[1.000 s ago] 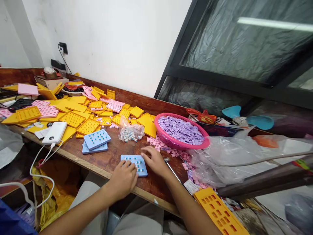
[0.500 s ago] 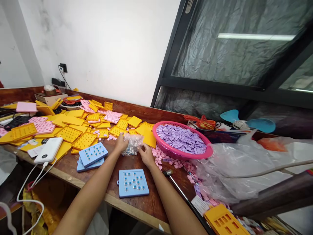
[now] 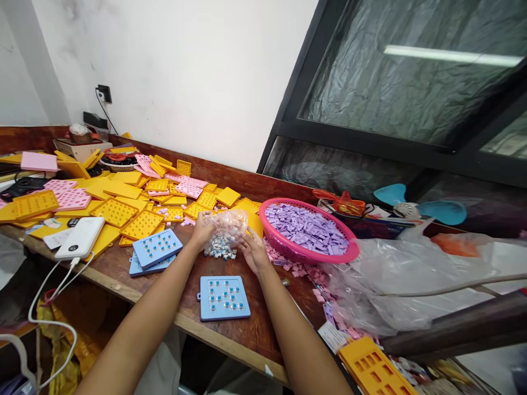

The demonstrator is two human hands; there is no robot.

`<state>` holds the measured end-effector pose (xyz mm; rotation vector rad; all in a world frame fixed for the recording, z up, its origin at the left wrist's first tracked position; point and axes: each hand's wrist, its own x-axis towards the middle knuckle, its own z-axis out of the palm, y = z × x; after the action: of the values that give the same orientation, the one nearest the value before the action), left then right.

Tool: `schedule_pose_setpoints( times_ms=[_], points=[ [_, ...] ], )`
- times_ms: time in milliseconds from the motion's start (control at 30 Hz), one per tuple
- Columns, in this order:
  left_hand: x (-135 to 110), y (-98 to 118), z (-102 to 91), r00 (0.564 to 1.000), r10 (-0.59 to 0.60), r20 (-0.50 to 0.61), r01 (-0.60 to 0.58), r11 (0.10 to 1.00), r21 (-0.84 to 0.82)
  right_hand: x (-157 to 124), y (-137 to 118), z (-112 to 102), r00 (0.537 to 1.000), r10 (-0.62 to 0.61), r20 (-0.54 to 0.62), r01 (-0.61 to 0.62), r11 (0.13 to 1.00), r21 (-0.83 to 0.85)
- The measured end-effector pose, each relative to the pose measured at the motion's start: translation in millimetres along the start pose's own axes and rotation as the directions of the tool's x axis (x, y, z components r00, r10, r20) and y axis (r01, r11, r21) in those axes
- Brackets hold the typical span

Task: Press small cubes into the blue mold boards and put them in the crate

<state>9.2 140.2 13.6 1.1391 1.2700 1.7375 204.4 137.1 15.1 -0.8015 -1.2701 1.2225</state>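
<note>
A clear plastic bag (image 3: 230,220) is raised and crumpled between my hands over the table. Small blue-and-white keyboard switches (image 3: 220,249) lie heaped at its lower side, some seen through the plastic. My left hand (image 3: 201,230) is closed on the bag's left edge. On the other side, my right hand (image 3: 254,251) grips its right edge, fingertips partly hidden by the plastic. Nearer to me lies a light blue plate (image 3: 224,314) with several blue switches set in it. Two more blue plates (image 3: 158,248) are stacked left of my left forearm.
Yellow plates (image 3: 123,190) and pink plates (image 3: 73,199) are piled at the back left. A pink basket (image 3: 269,244) of purple pieces stands right of my right hand. A white power bank (image 3: 82,236) with cables lies at the left front edge. Plastic sheeting (image 3: 382,280) covers the right.
The bag has been lifted and spread wider, and more switches show beneath it. My right hand's fingers have straightened somewhat along the bag. The view has shifted slightly.
</note>
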Motion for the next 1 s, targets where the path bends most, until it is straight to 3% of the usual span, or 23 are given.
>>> schedule_pose_setpoints(
  times_ms=[133, 267, 467, 600, 667, 767, 867, 1000],
  points=[
    [3.2, 0.4, -0.9, 0.999, -0.022, 0.046, 0.021, 1.000, 0.013, 2.8, 5.9, -2.6, 0.992, -0.072, -0.108, 0.060, 0.992, -0.112],
    [5.5, -3.0, -5.2, 0.998, -0.040, 0.049, 0.034, 0.991, 0.129, 3.4, 10.3, -9.3, 0.971, -0.156, -0.182, 0.109, 0.964, -0.242],
    [2.9, -0.2, -15.4, 0.984, -0.087, 0.158, 0.031, 0.945, 0.326, 2.5, 7.4, -7.2, 0.967, -0.212, -0.142, 0.150, 0.921, -0.359],
    [0.5, 6.7, -13.5, 0.964, -0.072, 0.257, -0.031, 0.927, 0.374, 2.4, 2.0, -8.2, 0.981, -0.196, 0.016, 0.187, 0.906, -0.380],
    [0.6, 7.3, -11.6, 0.968, -0.057, 0.243, -0.048, 0.913, 0.406, 2.5, 0.8, -10.7, 0.984, -0.150, 0.093, 0.174, 0.913, -0.369],
    [1.7, 4.8, -11.4, 0.982, -0.063, 0.179, -0.032, 0.875, 0.483, 3.7, 1.5, -13.4, 0.987, -0.120, 0.108, 0.151, 0.924, -0.352],
    [1.9, 3.3, -15.2, 0.982, -0.120, 0.147, 0.014, 0.819, 0.574, 4.5, 1.9, -12.3, 0.986, -0.164, 0.016, 0.159, 0.921, -0.355],
    [-1.7, 15.1, -23.6, 0.973, -0.202, 0.109, 0.072, 0.719, 0.691, 1.6, -0.8, -8.9, 0.961, -0.268, -0.069, 0.203, 0.851, -0.484]
  ],
)
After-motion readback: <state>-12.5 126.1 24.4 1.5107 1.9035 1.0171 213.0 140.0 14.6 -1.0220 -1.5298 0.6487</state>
